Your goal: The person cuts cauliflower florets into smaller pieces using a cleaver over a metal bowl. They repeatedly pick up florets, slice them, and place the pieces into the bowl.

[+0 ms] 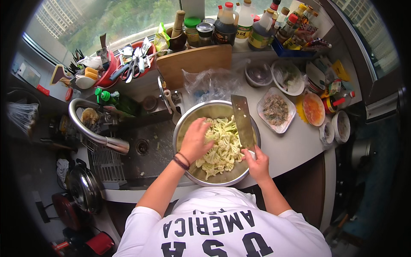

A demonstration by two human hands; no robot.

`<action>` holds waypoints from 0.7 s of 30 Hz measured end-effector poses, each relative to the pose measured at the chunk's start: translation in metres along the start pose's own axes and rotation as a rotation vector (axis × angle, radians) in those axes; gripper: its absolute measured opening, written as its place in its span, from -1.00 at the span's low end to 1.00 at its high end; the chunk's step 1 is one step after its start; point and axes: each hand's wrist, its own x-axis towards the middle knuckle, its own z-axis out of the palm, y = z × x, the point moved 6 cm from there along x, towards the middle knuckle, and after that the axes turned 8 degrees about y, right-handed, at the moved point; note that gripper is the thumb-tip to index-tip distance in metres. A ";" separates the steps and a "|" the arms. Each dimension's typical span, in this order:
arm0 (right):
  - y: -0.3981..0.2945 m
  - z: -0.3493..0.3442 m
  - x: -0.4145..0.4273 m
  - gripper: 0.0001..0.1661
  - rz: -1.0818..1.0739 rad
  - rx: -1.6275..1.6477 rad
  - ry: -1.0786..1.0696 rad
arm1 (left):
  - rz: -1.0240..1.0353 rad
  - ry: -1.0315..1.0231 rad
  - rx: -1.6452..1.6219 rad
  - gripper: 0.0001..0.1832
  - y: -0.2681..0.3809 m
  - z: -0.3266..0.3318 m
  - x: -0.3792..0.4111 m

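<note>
Cut cauliflower florets [221,147] fill the middle of a large stainless steel bowl [205,179] in front of me. The bowl stands at the counter's edge, beside the sink. My right hand [257,163] grips a Chinese cleaver [244,123] by its handle at the bowl's right side. Its broad blade points away from me over the right part of the bowl, with small white bits stuck to it. Over the left side of the florets is my left hand [196,141], fingers apart and holding nothing. Whether its fingertips touch the florets is hard to tell.
To the left is a sink [151,170] under a curved faucet [96,135]. A clear plastic bag [208,83] lies behind the bowl, before a wooden cutting board [196,64]. Rightward sit a wrapped tray of chopped meat [276,110] and several dishes. Sauce bottles [226,25] line the windowsill.
</note>
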 end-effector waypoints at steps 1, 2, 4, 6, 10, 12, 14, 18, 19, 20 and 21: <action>0.002 0.001 0.000 -0.68 0.022 0.018 0.000 | 0.050 -0.086 0.085 -0.34 0.010 0.011 0.002; 0.004 0.001 0.000 -0.70 0.043 0.035 -0.001 | 0.098 -0.158 0.196 -0.28 0.013 0.030 -0.002; 0.006 0.001 0.001 -0.70 0.045 0.054 0.005 | 0.062 -0.447 0.281 -0.35 0.025 0.059 -0.011; 0.007 -0.002 0.001 -0.70 0.049 0.052 0.013 | 0.139 -0.534 0.332 -0.55 0.035 0.071 -0.031; 0.010 -0.006 -0.006 -0.72 0.054 0.019 0.036 | 0.260 -0.340 0.236 -0.68 0.058 0.039 -0.058; 0.013 -0.007 -0.007 -0.73 0.059 0.007 0.039 | 0.291 -0.300 0.207 -0.69 0.060 0.027 -0.066; 0.016 -0.007 -0.010 -0.72 0.080 0.003 0.032 | 0.285 -0.330 0.176 -0.69 0.061 0.016 -0.071; 0.016 -0.004 -0.010 -0.68 0.062 -0.042 0.007 | 0.340 -0.464 0.070 -0.67 0.048 0.009 -0.093; 0.018 -0.003 -0.010 -0.64 0.045 -0.043 0.005 | 0.351 -0.439 0.026 -0.66 0.047 0.006 -0.095; 0.018 -0.003 -0.010 -0.60 0.028 -0.044 0.003 | 0.362 -0.414 -0.017 -0.65 0.046 0.003 -0.096; 0.017 -0.002 -0.009 -0.60 0.021 -0.028 0.009 | 0.371 -0.389 -0.056 -0.63 0.046 -0.003 -0.096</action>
